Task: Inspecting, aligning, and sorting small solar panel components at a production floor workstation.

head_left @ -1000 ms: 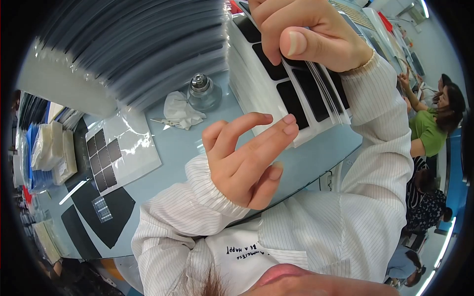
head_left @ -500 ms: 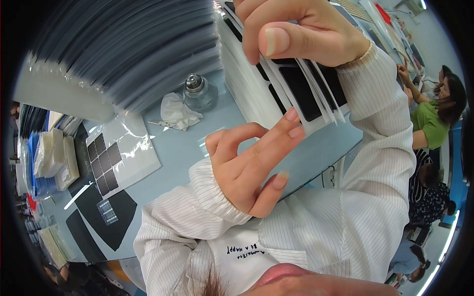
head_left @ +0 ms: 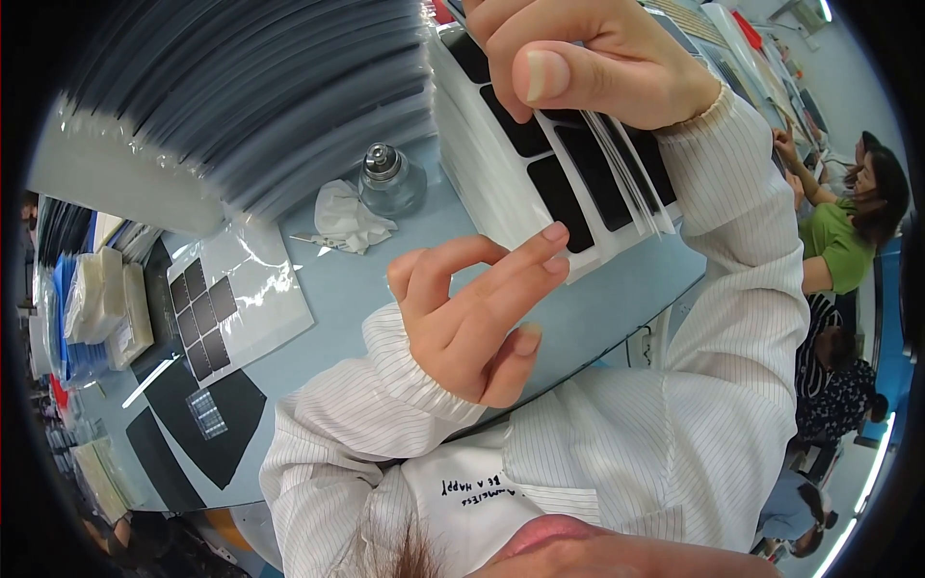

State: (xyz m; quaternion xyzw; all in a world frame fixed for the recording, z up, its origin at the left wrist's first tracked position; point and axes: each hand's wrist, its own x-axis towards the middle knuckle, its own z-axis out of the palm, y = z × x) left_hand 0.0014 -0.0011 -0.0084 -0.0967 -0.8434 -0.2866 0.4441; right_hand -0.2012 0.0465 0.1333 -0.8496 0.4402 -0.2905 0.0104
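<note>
Right hand (head_left: 597,72) curled over the sheet stack (head_left: 554,193), grip unclear; left hand (head_left: 470,323), loosely spread, by its near end.
Lengthwise, the stack runs away from me.

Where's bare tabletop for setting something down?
Bare table shows between tissue, white sheet and left hand; another patch lies right of that hand, between sheet pile and table edge. Dark films crowd the upper left, packs the far left.

Bare table (head_left: 352,301) runs between the left hand (head_left: 472,328) and the tissue (head_left: 352,220), while bottle (head_left: 392,188) and sheets (head_left: 559,197) block the way beyond.
</note>
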